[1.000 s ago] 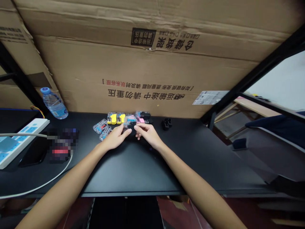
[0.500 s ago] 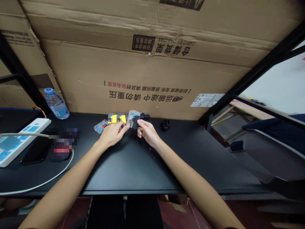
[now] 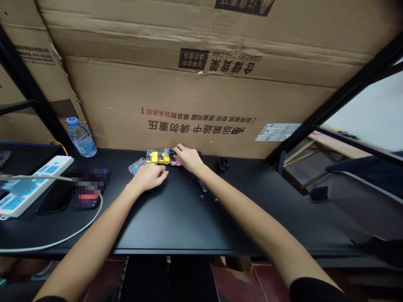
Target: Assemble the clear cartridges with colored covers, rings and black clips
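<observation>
My left hand [image 3: 150, 176] rests low over the black tabletop, fingers loosely curled and thumb apart, with nothing visible in it. Just beyond it stand two small clear plastic pieces with yellow parts, a left one [image 3: 152, 158] and a right one [image 3: 164, 158]. A clear packet-like piece [image 3: 136, 166] with coloured print lies left of them. My right hand [image 3: 188, 159] reaches to the row's right end, its fingers bent down over a small plastic piece with pink parts [image 3: 175, 162]. The hand covers most of that piece and a dark thing behind.
A cardboard sheet [image 3: 201, 94] stands along the back. On the left are a water bottle [image 3: 82, 138], a power strip [image 3: 37, 184], a black phone [image 3: 56, 199] and a white cable [image 3: 75, 228]. Small black parts [image 3: 222, 164] and a thin dark strip [image 3: 202, 185] lie to the right.
The clear piece with a dark part, held up between both hands, is no longer raised. My right hand has moved back to the row; my left hand has drawn slightly nearer and let go.
</observation>
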The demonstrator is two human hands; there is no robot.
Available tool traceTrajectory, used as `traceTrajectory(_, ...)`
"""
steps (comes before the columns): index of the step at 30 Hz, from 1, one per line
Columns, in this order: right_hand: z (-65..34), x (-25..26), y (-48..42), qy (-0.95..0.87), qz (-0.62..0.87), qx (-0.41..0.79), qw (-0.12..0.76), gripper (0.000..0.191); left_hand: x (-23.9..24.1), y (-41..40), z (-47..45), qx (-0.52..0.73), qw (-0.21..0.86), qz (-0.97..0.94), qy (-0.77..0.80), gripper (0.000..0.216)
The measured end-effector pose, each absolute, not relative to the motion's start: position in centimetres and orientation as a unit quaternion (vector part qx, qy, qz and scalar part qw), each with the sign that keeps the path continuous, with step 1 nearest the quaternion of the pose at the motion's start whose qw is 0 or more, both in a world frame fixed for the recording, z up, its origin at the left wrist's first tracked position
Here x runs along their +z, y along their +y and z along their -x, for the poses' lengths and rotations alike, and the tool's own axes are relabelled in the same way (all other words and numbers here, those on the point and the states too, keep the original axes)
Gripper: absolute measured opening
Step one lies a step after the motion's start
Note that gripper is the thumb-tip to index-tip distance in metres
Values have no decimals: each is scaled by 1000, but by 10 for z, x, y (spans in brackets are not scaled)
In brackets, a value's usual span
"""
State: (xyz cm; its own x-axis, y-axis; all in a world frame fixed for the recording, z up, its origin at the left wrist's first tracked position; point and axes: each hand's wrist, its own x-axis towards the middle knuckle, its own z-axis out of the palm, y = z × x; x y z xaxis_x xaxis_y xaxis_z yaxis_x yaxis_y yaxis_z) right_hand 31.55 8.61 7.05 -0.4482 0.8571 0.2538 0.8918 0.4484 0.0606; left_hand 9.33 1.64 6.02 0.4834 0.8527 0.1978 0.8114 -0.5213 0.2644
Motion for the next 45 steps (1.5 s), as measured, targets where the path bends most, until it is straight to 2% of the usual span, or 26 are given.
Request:
traceTrajectory(2, -323, 68, 75, -847, 508, -78, 137, 36, 59, 16, -93, 146, 78, -860, 482, 38)
traceTrajectory(6, -354, 58, 50, -789, 521, -51, 323, 35, 58, 16, -95, 174, 88, -859, 474, 35)
traceTrajectory(8, -368, 48, 41, -768, 524, -28, 367, 34, 56, 17, -97, 193, 89, -863, 458, 32)
traceTrajectory(10, -375, 38, 36, -788, 503, -5, 354, 31, 52, 17, -98, 202, 82, -875, 433, 26)
traceTrajectory(14, -367, 24, 33, -863, 433, 28, 258, 23, 47, 19, -100, 210, 68, -889, 401, 20)
traceTrajectory(17, -353, 23, 33, -872, 425, 46, 239, 29, 50, 20, -98, 226, 61, -881, 411, 24)
traceTrajectory(22, -362, 37, 36, -853, 451, 34, 258, 28, 63, 21, -93, 206, 18, -840, 502, 30)
traceTrajectory(26, -412, 47, 47, -745, 574, -43, 337, 31, 65, 22, -89, 169, 10, -789, 591, 36)
traceTrajectory(28, -440, 47, 52, -675, 656, -65, 331, 31, 61, 23, -88, 156, 16, -787, 597, 36)
traceTrajectory(31, -468, 38, 58, -613, 751, -19, 245, 41, 55, 24, -87, 143, 44, -809, 568, 36)
traceTrajectory(33, -472, 32, 59, -616, 760, 12, 208, 42, 51, 24, -89, 154, 84, -830, 529, 38)
traceTrajectory(40, -446, 24, 57, -677, 711, 20, 192, 32, 51, 22, -97, 256, 243, -836, 421, 45)
traceTrajectory(42, -441, 24, 56, -688, 699, 24, 192, 32, 55, 23, -95, 304, 212, -813, 450, 47)
traceTrajectory(45, -439, 25, 53, -704, 682, 19, 194, 32, 62, 28, -83, 324, 94, -760, 556, 43)
